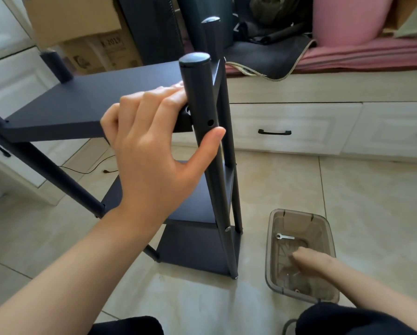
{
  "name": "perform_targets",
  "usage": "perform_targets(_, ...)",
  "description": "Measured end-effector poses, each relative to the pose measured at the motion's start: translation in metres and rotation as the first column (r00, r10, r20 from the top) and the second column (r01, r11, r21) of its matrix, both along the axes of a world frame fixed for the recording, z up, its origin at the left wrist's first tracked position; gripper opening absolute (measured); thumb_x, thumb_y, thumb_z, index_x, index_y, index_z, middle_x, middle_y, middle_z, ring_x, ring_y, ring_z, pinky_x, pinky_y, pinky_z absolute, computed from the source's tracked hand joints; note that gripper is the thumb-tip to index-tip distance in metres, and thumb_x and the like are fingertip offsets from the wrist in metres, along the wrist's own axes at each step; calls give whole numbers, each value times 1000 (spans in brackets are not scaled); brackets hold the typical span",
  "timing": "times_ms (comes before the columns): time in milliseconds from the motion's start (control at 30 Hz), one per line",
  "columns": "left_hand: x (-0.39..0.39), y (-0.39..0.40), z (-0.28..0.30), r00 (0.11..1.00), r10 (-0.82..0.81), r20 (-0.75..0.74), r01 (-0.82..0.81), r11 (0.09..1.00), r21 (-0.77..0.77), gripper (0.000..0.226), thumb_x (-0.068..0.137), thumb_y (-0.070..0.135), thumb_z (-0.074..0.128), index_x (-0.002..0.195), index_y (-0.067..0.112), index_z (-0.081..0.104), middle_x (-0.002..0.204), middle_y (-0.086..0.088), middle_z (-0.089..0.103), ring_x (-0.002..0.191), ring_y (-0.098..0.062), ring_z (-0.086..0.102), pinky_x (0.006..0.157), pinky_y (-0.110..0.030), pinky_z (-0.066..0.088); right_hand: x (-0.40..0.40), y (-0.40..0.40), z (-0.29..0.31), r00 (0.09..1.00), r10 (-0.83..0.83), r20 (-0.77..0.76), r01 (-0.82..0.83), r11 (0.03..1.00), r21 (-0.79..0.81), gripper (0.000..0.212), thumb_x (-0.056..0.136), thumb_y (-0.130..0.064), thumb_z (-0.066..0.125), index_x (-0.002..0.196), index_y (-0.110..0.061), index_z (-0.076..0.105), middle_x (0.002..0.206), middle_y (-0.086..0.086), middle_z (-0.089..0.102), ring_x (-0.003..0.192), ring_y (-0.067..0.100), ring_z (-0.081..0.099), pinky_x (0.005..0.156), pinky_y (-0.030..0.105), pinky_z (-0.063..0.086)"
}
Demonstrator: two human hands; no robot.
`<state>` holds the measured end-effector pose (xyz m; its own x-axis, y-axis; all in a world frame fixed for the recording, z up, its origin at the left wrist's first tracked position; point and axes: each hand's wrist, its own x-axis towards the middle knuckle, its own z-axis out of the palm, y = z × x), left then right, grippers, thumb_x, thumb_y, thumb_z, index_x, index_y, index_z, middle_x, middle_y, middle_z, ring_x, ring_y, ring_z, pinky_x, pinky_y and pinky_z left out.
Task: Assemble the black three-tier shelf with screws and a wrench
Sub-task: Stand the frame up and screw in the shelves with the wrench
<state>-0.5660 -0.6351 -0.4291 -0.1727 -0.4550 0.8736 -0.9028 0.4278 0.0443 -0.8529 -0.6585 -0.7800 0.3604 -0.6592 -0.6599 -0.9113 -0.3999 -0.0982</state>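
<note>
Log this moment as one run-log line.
left hand: steadies top board against front post | right hand: reaching into plastic bin, blurred | wrench: in bin | post hole: empty

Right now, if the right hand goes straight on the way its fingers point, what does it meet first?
Probably the bottom of the bin. The right hand already reaches into it, pointing up-left towards the wrench, which would come next. Depth is unclear because the hand is blurred.
</note>
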Motion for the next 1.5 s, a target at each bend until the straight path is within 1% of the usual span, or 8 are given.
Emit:
perform_targets(233,-2,3,2,1000,-6,-2,6,1000,8,50,96,54,56,121,12,67,121,-2,67,116,-23,55,100,-37,31,-1,0,72,955,-125,268,186,959,-215,4,88,-21,65,86,-19,63,85,-8,65,76,10,57,63,17,42)
perform_targets(467,-4,17,15,1000,10,7,-11,985,172,60,93,58,52,129,11,64,131,-3,65,129,-23,54,107,-38,28,24,17,225,686,-94,721,441,842,-310,18,83,-22,78,78,-30,63,77,-15,65,73,0,62,67,15,50)
perform_targets(700,0,28,27,999,-32,-11,34,947,318,60,95,55,49,136,12,61,141,-3,60,138,-22,48,114,-38,23,72,51,360,531,46,846,540,752,-379,5,87,-16,72,86,-21,71,80,-7,69,76,4,64,69,16,52)
perform_targets(833,3,35,26,958,-133,-253,191,956,221,40,99,40,53,116,9,73,119,-4,72,119,-21,62,109,-40,40,88,77,394,381,106,918,624,704,-340,5,85,-16,73,84,-21,73,75,-7,72,73,5,67,68,18,53)
perform_targets(1000,7,41,24,909,-164,-384,175,985,-7,35,97,31,57,67,12,63,66,4,59,65,-13,53,62,-24,42,95,97,401,224,235,946,698,639,-325,11,82,-15,77,82,-25,73,79,-15,72,78,7,69,68,21,55)
perform_targets(1200,4,41,16,490,113,-865,546,733,405,42,90,49,68,65,15,71,59,7,68,60,-6,64,69,-17,47,103,92,395,215,274,938,704,622,-343,8,80,-14,79,85,-19,75,77,-12,72,78,6,69,71,21,55)
perform_targets(1300,1,32,16,148,247,-958,809,527,261,47,81,48,71,109,10,73,103,-4,77,102,-18,72,93,-35,54,105,88,392,231,277,933,693,626,-357,8,80,-16,79,86,-19,75,79,-14,72,78,5,69,71,16,53)
perform_targets(1500,-8,23,15,-63,174,-983,894,447,22,58,76,43,70,118,3,65,116,-14,73,112,-26,70,97,-36,52,107,82,388,223,267,937,691,635,-346,9,80,-14,79,85,-19,74,78,-15,71,77,3,68,69,11,50)
